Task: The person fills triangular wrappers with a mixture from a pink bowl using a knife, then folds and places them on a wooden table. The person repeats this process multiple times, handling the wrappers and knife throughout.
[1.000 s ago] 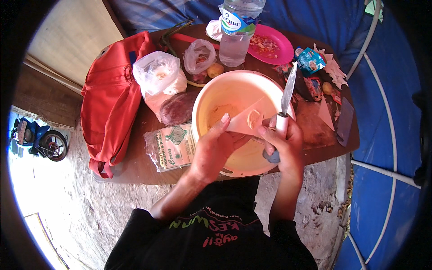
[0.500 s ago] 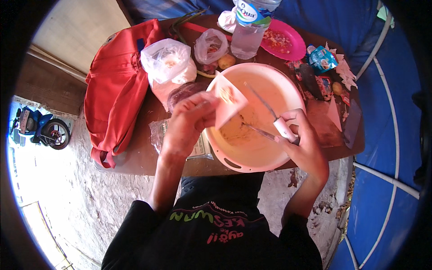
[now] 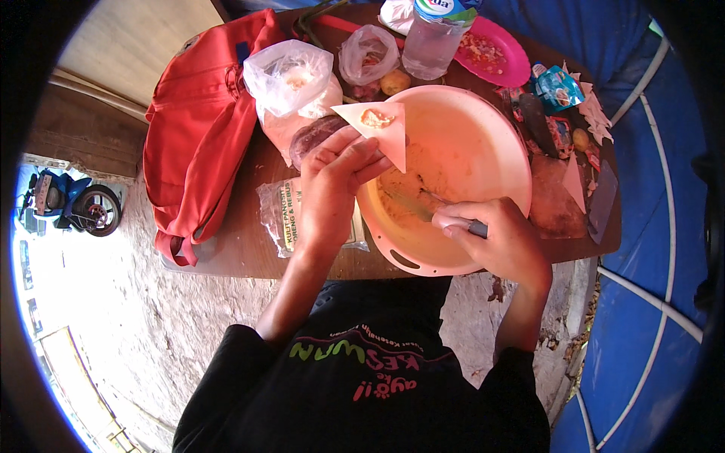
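A big peach-coloured plastic bowl (image 3: 498,136) sits on the brown wooden table (image 3: 249,249), with pale mashed filling at its bottom. My left hand (image 3: 332,181) holds a thin square dough wrapper (image 3: 377,128) above the bowl's left rim; a small dab of orange filling lies on the wrapper. My right hand (image 3: 495,238) rests over the bowl's near rim and grips the handle of a knife (image 3: 423,208), whose blade dips into the filling.
A red bag (image 3: 200,128) lies on the table's left. Behind the bowl are clear plastic bags (image 3: 291,75), a water bottle (image 3: 434,38) and a pink plate (image 3: 495,53). Wrapper pieces and small packets (image 3: 559,87) lie right. Blue tarp (image 3: 649,302) hangs right.
My left hand has carried the wrapper from the bowl's middle out to its left rim. The knife, upright a second ago, has swung down, its blade now in the filling.
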`<state>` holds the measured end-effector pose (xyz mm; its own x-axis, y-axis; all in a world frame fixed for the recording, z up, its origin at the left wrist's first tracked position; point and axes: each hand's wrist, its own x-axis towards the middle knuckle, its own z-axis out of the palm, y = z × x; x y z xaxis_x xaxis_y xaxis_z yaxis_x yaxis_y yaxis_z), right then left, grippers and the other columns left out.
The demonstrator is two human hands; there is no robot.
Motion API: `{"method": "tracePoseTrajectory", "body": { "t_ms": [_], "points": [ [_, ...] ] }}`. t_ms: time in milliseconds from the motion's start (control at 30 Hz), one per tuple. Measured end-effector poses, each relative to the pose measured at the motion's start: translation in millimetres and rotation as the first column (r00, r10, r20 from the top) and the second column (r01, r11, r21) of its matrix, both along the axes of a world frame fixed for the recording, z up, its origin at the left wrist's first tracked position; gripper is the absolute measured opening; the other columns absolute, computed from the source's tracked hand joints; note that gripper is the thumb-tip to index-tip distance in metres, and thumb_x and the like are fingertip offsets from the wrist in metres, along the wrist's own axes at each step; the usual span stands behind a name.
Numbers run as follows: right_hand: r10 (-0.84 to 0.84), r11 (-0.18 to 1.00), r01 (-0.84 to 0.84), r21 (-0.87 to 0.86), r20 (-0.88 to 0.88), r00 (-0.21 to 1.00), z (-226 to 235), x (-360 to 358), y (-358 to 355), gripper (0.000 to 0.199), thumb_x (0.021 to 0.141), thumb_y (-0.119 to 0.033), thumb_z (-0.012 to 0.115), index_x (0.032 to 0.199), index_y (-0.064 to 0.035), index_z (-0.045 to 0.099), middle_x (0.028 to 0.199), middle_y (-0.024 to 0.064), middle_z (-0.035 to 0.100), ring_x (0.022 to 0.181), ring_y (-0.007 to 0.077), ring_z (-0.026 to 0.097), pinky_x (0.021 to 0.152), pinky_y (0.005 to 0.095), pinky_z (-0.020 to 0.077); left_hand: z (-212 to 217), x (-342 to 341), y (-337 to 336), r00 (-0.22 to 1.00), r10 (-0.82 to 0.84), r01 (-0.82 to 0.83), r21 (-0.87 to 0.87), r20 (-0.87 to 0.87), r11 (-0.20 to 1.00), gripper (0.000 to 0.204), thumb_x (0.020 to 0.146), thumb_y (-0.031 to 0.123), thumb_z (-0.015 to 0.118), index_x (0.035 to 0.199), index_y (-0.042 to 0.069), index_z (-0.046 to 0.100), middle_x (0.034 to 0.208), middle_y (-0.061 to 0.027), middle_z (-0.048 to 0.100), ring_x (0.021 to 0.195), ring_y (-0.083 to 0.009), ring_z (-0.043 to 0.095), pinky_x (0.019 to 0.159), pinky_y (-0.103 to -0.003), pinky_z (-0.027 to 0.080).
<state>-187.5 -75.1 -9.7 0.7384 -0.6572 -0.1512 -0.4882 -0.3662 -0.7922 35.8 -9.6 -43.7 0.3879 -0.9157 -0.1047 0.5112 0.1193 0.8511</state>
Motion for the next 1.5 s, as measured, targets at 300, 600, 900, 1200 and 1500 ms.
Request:
{"method": "tracePoseTrajectory", "body": {
  "t_ms": [300,600,900,1200,1500],
  "points": [
    [-0.060,0.955,0.045,0.293,0.044,0.997,-6,-2,3,0.020,0.091,-0.008,0.067,0.105,0.0056,0.072,0.099,0.0150,0.075,0.085,0.0196,0.072,0.079,0.0306,0.0555,-6,-21,0,0.974,0.200,-0.192,-0.081,0.108,0.978,0.032,0.096,0.003,0.054,0.124,-0.010,0.059,0.119,-0.0136,0.065,0.108,-0.0236,0.067,0.097,-0.035,0.055],
    [-0.300,0.779,0.204,0.593,0.066,0.952,18,-41,-1,0.027,0.095,-0.016,0.066,0.112,0.0045,0.069,0.079,0.0052,0.067,0.062,0.0042,0.054,0.056,0.0213,0.0440,0,-4,3,0.985,0.067,-0.089,-0.131,-0.160,0.987,0.020,0.098,0.006,0.051,0.113,-0.004,0.060,0.112,-0.0141,0.068,0.108,-0.0196,0.067,0.098,-0.035,0.053],
    [-0.347,0.913,0.397,-0.095,0.335,0.876,4,-24,40,0.033,0.091,-0.005,0.067,0.121,0.0069,0.062,0.104,0.0152,0.072,0.091,0.0186,0.070,0.087,0.0302,0.0522,14,-28,-1,0.984,-0.039,0.035,-0.027,-0.173,0.999,0.026,0.101,0.008,0.051,0.123,-0.005,0.055,0.117,-0.0146,0.066,0.109,-0.0194,0.066,0.099,-0.033,0.053],
    [-0.275,0.823,0.377,-0.425,0.282,0.919,-2,-24,47,0.036,0.087,0.002,0.068,0.122,0.0000,0.066,0.094,0.0134,0.067,0.084,0.0253,0.068,0.074,0.0347,0.0524,17,-45,-2,0.983,-0.013,0.005,-0.046,-0.184,0.999,0.027,0.102,0.007,0.050,0.124,-0.007,0.055,0.115,-0.0134,0.067,0.107,-0.0187,0.066,0.098,-0.032,0.054],
    [-0.291,0.809,0.385,-0.444,0.266,0.919,-7,-31,51,0.040,0.085,0.004,0.070,0.123,-0.0034,0.067,0.092,0.0123,0.066,0.082,0.0251,0.068,0.070,0.0338,0.0526,14,-48,0,0.964,0.010,-0.022,-0.043,-0.266,0.999,0.017,0.099,0.003,0.050,0.110,-0.006,0.058,0.110,-0.0164,0.067,0.106,-0.0221,0.068,0.096,-0.034,0.055]
  ]
}}
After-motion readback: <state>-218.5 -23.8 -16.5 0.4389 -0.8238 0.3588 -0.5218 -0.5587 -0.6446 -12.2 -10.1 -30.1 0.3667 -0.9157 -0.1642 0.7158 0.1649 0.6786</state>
